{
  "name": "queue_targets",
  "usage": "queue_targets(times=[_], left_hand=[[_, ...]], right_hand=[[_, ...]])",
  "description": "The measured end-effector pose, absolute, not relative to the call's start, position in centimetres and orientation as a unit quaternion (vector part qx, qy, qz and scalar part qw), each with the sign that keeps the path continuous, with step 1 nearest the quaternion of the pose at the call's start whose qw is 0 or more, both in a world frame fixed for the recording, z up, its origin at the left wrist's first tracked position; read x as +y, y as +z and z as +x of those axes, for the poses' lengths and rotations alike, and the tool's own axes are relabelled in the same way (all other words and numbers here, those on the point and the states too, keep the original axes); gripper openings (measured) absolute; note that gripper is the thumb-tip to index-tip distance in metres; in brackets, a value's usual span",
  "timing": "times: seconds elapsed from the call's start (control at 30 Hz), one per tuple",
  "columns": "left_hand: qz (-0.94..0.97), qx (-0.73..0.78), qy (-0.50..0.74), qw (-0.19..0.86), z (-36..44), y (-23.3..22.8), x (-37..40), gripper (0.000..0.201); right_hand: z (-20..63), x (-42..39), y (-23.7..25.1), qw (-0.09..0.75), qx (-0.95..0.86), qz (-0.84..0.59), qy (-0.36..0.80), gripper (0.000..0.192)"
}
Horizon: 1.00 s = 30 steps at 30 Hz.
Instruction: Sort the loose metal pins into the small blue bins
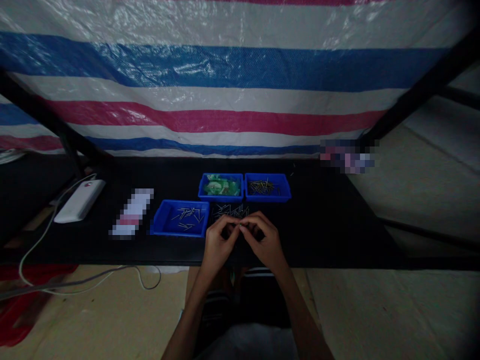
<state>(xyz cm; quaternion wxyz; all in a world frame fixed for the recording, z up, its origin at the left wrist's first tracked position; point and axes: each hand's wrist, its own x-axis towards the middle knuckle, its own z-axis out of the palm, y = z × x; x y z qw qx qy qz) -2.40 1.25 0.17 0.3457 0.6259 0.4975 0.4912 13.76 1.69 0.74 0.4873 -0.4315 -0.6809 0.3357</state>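
Black table (330,220) below; our L hand (218,241) & R hand (267,242) both pinch a tiny piece (240,225) betw. them, type unclear, nr loose pins (229,209); we'd best squeeze lightly, w/ elbows braced.

We count bare hands (221,240) (265,240): two | blue bins (162,217) (221,199) (284,190): three | striped sheet (240,100): one | white box-shaped device (80,201): one | blurred items (133,212) (347,157): two | cords (28,281): at least two | loose metal pins (189,214) (261,187) (229,209): three clusters, too tangled for us to number singly | green-tinted pieces (221,187): one binful, overlapping, so we cannot count them apart
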Motion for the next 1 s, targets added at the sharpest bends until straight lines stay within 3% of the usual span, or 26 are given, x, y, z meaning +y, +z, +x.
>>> queue_targets(times=[1.0], left_hand=[[0.636, 0.494, 0.492, 0.331, -2.37, 0.48, 1.14, 0.009]], right_hand=[[13.73, 1.67, 0.8, 0.488, -0.677, -0.433, 0.34, 0.008]])
